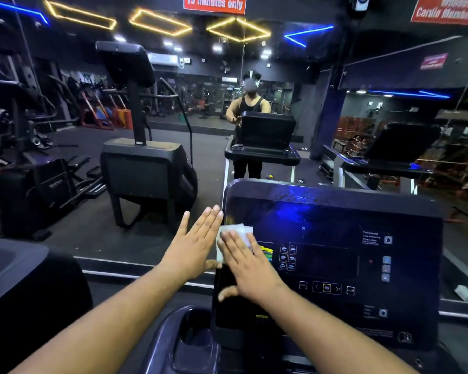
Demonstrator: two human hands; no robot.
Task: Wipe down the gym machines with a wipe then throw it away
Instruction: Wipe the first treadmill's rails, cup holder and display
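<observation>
White wipe (234, 234) flat against the left part of a treadmill console screen (333, 255), near its upper left corner. Pinned there under the right hand (250, 268): fingers (234, 247) straight and spread, lying over the wipe's lower half, fingertips reaching about to its middle, top and left edges of the wipe showing past them. Pressing, not curled round it; thumb out to the left, low on the dark glass, apart from the wipe.

Left hand (192, 244) just beside, at the console's left edge, palm flat and turned toward the machine, fingers straight and close together, tips at the level of the wipe's top edge. Holding nothing; whether touching the console's side, cannot tell. Thumb tucked low, just below the wipe's lower left corner.

On the screen to the right of the wipe, a grid of small icons (287, 257), a coloured chart strip partly under the right hand, and a row of buttons (327, 288) lower down. Below the console, a moulded cup holder (195, 333).

Ahead, a mirror wall (254, 76) reflecting the person at the treadmill. To the left, a stair-climber machine (146, 168). Overhead, a red sign (214, 3) reading "15 minutes only".
</observation>
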